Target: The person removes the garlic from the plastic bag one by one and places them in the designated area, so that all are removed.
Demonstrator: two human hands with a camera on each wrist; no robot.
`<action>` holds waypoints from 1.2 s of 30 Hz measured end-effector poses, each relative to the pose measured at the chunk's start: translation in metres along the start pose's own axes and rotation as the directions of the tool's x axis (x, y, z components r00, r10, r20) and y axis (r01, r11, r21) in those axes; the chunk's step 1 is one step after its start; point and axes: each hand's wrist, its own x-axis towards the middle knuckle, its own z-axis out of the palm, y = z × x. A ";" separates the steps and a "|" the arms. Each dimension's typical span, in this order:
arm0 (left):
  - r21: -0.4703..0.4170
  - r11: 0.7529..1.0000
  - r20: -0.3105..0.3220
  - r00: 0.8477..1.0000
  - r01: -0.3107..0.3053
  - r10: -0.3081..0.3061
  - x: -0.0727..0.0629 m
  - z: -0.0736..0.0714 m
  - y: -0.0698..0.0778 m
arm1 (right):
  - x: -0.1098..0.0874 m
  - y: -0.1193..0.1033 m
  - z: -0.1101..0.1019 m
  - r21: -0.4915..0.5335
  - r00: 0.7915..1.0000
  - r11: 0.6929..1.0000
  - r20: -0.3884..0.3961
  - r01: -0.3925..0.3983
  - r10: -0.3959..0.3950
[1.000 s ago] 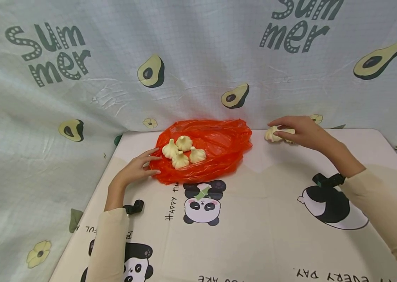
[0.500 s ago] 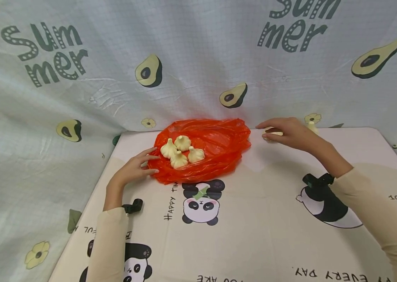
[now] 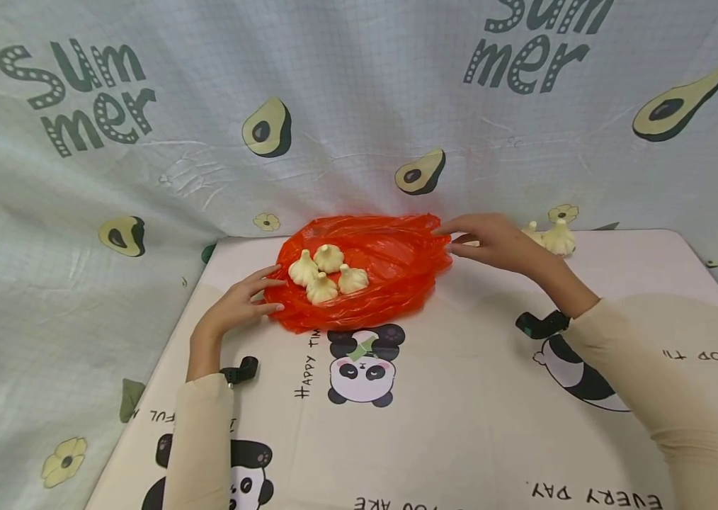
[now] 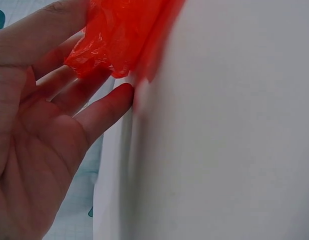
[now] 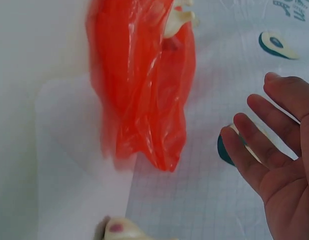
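A: Head view first. Your red bag [image 3: 406, 248] lies along the far edge of the worktop [image 3: 461, 397], nearer the far-left corner than the far-right. Four garlic bulbs [image 3: 322, 288] sit in it, bunched toward its left end; two more bulbs [image 3: 559, 238] stand outside, by the far edge toward the far-right corner. Your left hand [image 3: 236, 307] touches the bag's left rim, and your right hand [image 3: 493, 241] reaches its right rim, though I cannot tell whether those fingertips touch.

B: In the left wrist view, your left fingers lie loose and spread at the bag, gripping nothing that I can see (the bag hides some of the tips). In the right wrist view, your right hand is released, its fingers spread and holding nothing.

A: So which step are you on?

B: Setting both hands to the bag's sides, I'd judge. Your next move probably calls for a light hold on the thin rims, kept level so the bulbs don't roll.
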 end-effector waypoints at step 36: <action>0.007 1.000 0.004 1.000 -0.015 0.015 0.000 0.002 -0.004 | 0.152 -0.015 0.088 0.312 0.869 0.947 0.486 -0.081 -0.086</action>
